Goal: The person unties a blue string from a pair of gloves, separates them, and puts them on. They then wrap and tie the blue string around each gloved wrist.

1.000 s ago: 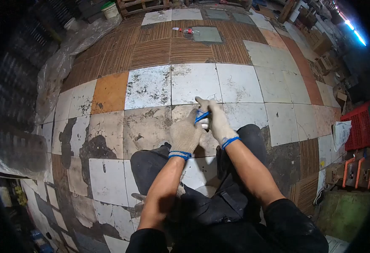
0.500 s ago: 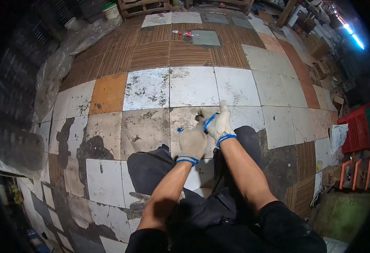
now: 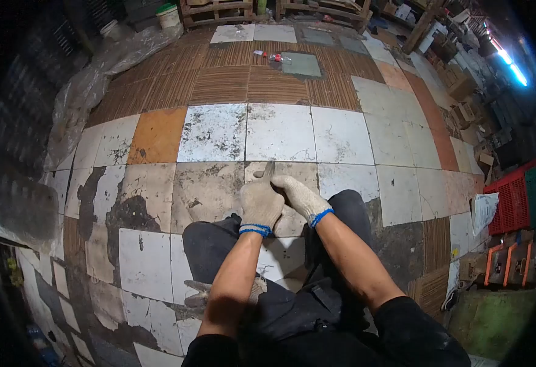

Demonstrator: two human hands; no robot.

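Both my hands wear off-white knit work gloves with blue cuffs, and they meet in front of my knees above the tiled floor. My left hand (image 3: 262, 203) is seen from the back, fingers pointing away from me, one grey-stained fingertip sticking up. From the right, my right hand (image 3: 300, 194) presses against it, its thumb side on the left glove's fingers. Most of the right fingers are hidden behind the left hand. A loose stained work glove (image 3: 198, 295) lies beside my left thigh, partly covered by my forearm.
Worn, broken tiles (image 3: 280, 131) cover the floor. Farther off lies a plastic bottle (image 3: 280, 59). Crumpled plastic sheeting (image 3: 78, 110) runs along the left. To the right are a red crate (image 3: 505, 205), orange handles (image 3: 512, 260) and a green box (image 3: 494, 312); wooden pallets (image 3: 219, 11) stand behind.
My hands have shifted left and come closer together. The right hand has turned from thumb up to lying against the left. The blue edging seen by the right fingers no longer shows there.
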